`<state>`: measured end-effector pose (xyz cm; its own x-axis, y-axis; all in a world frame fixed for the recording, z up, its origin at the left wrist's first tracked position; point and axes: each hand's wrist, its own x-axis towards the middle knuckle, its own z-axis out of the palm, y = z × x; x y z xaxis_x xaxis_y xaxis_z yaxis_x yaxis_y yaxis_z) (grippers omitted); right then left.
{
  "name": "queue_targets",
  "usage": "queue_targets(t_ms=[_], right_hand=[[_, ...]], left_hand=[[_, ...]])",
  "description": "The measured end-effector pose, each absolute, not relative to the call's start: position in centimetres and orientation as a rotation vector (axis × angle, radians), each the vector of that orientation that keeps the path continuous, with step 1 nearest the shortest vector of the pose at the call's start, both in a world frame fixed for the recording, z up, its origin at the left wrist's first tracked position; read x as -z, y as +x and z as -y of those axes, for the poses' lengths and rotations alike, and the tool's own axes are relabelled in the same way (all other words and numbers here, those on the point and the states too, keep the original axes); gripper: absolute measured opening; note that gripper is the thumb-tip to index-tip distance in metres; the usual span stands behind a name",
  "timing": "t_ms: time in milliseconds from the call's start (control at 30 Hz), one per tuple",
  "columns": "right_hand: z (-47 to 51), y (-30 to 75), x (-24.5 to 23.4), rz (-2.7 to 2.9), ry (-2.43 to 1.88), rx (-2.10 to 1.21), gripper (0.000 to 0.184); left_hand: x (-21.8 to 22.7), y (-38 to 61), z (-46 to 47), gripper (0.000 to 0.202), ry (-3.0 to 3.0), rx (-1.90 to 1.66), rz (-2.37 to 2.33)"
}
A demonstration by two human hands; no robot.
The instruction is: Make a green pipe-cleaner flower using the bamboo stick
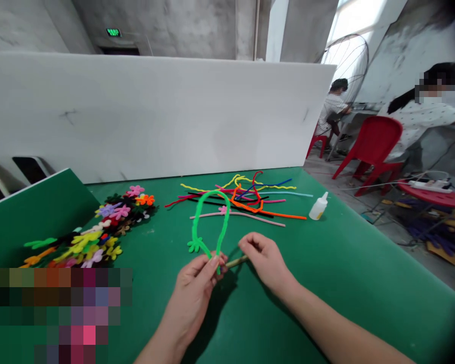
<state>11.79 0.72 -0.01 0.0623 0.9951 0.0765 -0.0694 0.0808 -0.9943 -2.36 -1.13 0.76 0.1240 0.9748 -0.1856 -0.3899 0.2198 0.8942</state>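
My left hand (197,280) pinches the lower ends of a bright green pipe cleaner (197,215), which is bent into an upright loop. A small green flower shape (194,245) sits at the loop's lower left side. Between my two hands runs a short olive-coloured strip (236,262), perhaps another pipe cleaner. The fingers of my right hand (265,255) are closed on its right end, and its other end reaches my left fingertips. Just where it meets the green ends is hidden by the fingers.
Loose coloured pipe cleaners (263,205) lie behind the loop on the green table (349,283). A white squeeze bottle (319,207) stands right of them. Felt-like flowers (94,237) are heaped at left. A white partition (155,111) borders the back; people sit beyond, near a red chair (379,139).
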Motion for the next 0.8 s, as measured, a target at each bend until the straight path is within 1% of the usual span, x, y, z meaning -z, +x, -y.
queue_targets(t_ms=[100,167,233,300,400,533,700,800], right_hand=[[-1.5,13.2,-0.4,1.077,-1.064,-1.155,0.021],[-1.8,13.9,-0.7,1.040,-1.006,-1.197,0.028],[-1.9,14.3,-1.0,1.020,-0.954,-1.237,0.031],[-1.9,14.5,-1.1,0.991,-0.943,-1.215,0.027],[-2.2,14.6,-1.2,0.953,-0.982,-1.075,0.020],[-2.5,14.9,-1.1,0.940,-1.053,-0.977,0.019],[-2.6,15.2,-1.0,0.825,-1.078,-1.051,0.021],[-2.6,15.3,-1.1,0.742,-1.054,-1.121,0.022]], left_hand=[[-1.0,-2.2,1.4,0.015,0.812,-0.926,-0.850],[-0.7,-2.1,1.6,0.018,0.837,-0.837,-0.825],[-0.3,-1.9,1.7,0.018,0.865,-0.791,-0.821],[0.0,-1.7,1.9,0.019,0.904,-0.755,-0.820],[0.0,-1.5,2.0,0.023,0.948,-0.725,-0.830],[0.0,-1.3,2.0,0.023,0.925,-0.721,-0.861],[-0.1,-1.7,1.9,0.017,0.825,-0.818,-0.866],[-0.4,-1.9,1.8,0.018,0.830,-0.817,-0.857]])
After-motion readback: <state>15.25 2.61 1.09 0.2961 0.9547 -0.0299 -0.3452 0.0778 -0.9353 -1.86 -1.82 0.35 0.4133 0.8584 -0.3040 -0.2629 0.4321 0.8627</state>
